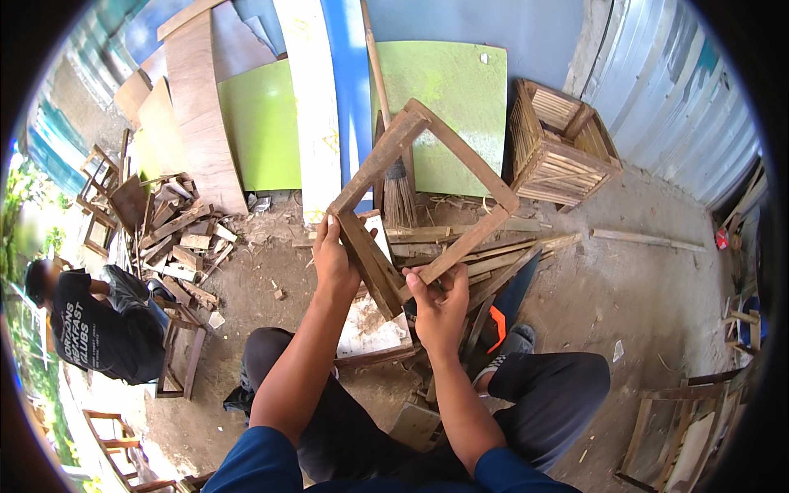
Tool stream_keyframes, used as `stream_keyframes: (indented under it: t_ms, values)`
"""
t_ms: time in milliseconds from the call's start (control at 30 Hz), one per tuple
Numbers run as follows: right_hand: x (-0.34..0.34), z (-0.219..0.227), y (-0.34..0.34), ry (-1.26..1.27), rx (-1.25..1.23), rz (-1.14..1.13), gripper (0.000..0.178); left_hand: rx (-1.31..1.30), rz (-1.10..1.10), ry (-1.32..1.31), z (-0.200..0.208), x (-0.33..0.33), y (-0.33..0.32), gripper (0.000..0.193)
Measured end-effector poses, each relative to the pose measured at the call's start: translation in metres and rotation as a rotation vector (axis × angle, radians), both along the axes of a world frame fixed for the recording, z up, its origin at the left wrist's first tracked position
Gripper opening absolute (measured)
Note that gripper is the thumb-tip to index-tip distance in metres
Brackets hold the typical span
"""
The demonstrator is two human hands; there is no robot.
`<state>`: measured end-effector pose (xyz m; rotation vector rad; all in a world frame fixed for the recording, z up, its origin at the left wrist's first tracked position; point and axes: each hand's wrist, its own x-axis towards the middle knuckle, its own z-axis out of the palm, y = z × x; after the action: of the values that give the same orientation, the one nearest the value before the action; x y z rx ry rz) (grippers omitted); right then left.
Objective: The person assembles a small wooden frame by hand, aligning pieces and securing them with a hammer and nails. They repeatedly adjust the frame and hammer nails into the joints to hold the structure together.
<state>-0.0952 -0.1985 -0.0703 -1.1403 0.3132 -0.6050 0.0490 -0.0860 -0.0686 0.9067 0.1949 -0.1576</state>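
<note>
Head view: both hands are up on the square wooden frame (423,201), held tilted above the lap. Left hand (334,261) wraps its left corner; right hand (440,306) grips the lower corner, thumb over the slat. A broom (399,191) stands behind, possibly against the green board (456,115).

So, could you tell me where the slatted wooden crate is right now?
In the head view, the slatted wooden crate sits upper right on the dirt ground, between the green board and the corrugated metal wall.

No packages, labels, signs or screens are seen anywhere in the yard, near or far.
</note>
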Motion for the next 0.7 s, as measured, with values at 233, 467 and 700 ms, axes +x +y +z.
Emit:
stream_keyframes:
  t_ms: [233, 467, 700]
  values:
    - [0.022, -0.022, -0.037, -0.020, 0.178, -0.055, 0.034, 0.160, 0.258, 0.002, -0.007, 0.014, -0.022, 0.030]
    - [0.038, -0.117, -0.153, 0.215, 0.346, -0.299, 0.038, 0.139, 0.308, 0.209, -0.015, 0.031, 0.000, 0.026]
    - [0.028, -0.251, -0.190, 0.504, 0.538, -0.377, 0.041, 0.305, 0.231, 0.171, -0.003, 0.033, 0.010, 0.014]
